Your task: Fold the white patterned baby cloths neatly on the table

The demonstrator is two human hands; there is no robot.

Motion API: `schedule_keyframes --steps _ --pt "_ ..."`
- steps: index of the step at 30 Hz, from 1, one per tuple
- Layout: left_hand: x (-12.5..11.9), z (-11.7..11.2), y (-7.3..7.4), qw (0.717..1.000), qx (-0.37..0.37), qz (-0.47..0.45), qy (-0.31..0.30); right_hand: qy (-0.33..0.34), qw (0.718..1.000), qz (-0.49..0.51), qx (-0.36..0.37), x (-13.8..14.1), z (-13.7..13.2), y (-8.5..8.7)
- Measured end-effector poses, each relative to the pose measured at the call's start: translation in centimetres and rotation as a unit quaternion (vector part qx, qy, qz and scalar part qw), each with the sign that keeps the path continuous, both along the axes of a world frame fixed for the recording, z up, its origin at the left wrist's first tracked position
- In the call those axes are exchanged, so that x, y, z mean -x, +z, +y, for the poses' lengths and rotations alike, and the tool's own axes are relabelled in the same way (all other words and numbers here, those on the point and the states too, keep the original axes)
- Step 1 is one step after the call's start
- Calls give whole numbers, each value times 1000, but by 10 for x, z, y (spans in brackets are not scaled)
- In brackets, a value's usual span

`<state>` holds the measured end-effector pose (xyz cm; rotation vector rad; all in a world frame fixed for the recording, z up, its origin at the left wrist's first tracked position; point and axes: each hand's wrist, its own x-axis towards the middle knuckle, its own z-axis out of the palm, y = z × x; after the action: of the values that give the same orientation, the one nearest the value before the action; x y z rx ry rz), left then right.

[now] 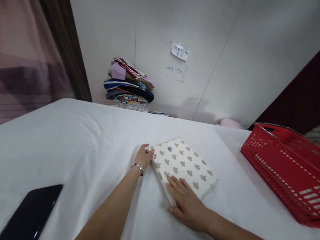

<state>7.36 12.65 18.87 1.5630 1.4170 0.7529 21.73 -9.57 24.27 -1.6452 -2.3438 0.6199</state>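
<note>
A folded white cloth (185, 164) lies on the white-covered table, printed with grey mushroom shapes and a few blue and red ones. Its layers show along the near left edge. My left hand (144, 157), with a beaded bracelet at the wrist, is closed round the cloth's left corner, and some of its fingers are hidden. Flat on the near side of the cloth rests my right hand (187, 205), fingers stretched out over the top and thumb beside the near edge.
A red plastic basket (285, 166) with metal handles stands at the right. On the left lies a black phone (32, 213). Behind the table's far edge rises a stack of folded clothes (131, 85) against the wall, below handwritten paper notes (179, 52). A pinkish curtain (21, 61) hangs at left.
</note>
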Motion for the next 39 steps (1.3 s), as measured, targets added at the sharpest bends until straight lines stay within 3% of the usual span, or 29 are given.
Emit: schedule_keyframes --steps 2,5,7,9,13,17,22,26,29,34,36,39 --pt "0 0 0 1000 -15 13 -1 -16 1000 16 -6 -13 5 8" --pt "1 -1 1 1000 -22 16 -4 -114 991 1 -70 -45 27 10" --pt "1 -1 1 1000 -23 16 -8 -197 976 -42 -83 -70 45 0" --pt "2 -1 1 999 -21 18 -18 -251 964 -84 -31 -91 56 -15" --pt "2 2 -4 1000 -11 1 -24 -266 955 -128 15 -107 60 -40" --pt "1 4 -8 1000 -5 -16 -10 -265 957 -119 7 -105 57 -43" --pt "1 4 -6 1000 -3 -17 -19 -286 958 -13 19 -113 61 -38" --pt "2 4 -5 1000 -5 -17 -15 -400 906 131 39 -128 68 -32" --pt "3 3 -6 1000 -2 -30 -9 -446 879 158 64 -140 73 -29" --pt "0 -2 0 995 15 -102 16 -440 848 235 180 -153 75 -25" --pt "-1 -2 8 989 7 -144 40 -429 835 264 221 -150 74 -22" --pt "4 2 20 980 -32 -172 90 -421 824 306 225 -132 75 -18"
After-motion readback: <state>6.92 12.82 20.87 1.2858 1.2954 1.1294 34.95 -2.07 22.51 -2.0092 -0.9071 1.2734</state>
